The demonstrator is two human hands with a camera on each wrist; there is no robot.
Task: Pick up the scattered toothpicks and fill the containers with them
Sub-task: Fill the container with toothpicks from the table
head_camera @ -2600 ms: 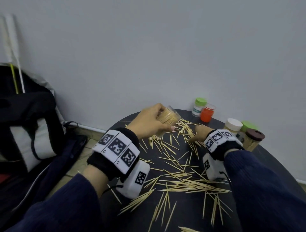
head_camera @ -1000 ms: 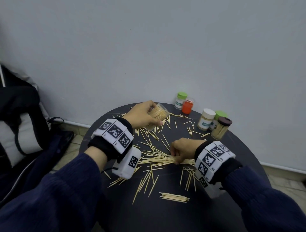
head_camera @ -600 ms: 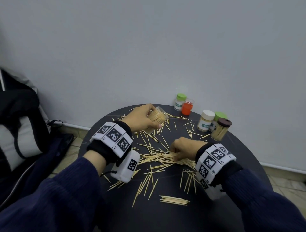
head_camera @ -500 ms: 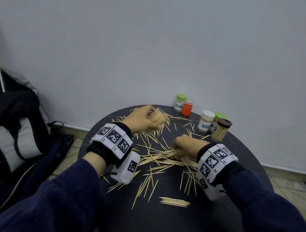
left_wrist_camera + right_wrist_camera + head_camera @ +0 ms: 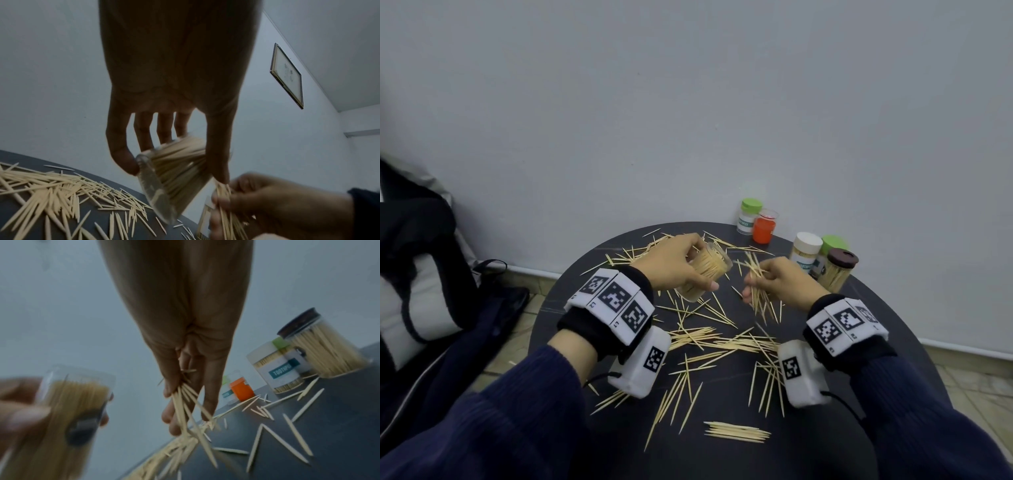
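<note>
The left hand (image 5: 674, 266) is curled round a clear container (image 5: 708, 270), thumb on the near side and fingers (image 5: 144, 134) on the far side, holding it tilted above the round dark tabletop (image 5: 914, 346) with its open mouth turned to the right. The container is already packed with toothpicks. Just to its right, the right hand (image 5: 779, 282) pinches a loose bundle of toothpicks (image 5: 758, 291) between thumb and fingers (image 5: 170, 417); the sticks poke out above and below the grip, and their upper ends lie close to the container's mouth without entering it. In the right wrist view the bundle fans out unevenly.

Many scattered toothpicks (image 5: 722, 342) lie across the middle of the tabletop, with a tidy small bunch (image 5: 736, 432) at the near edge. At the far side, by the wall, stand a green-lidded jar (image 5: 748, 216) and an orange jar (image 5: 764, 226) touching it. Further right is a cluster: a white-lidded jar (image 5: 804, 253), a second green-lidded jar (image 5: 834, 244) behind it, and a brown-lidded jar (image 5: 837, 272) full of toothpicks. A dark bag (image 5: 421, 274) sits on the floor to the left.
</note>
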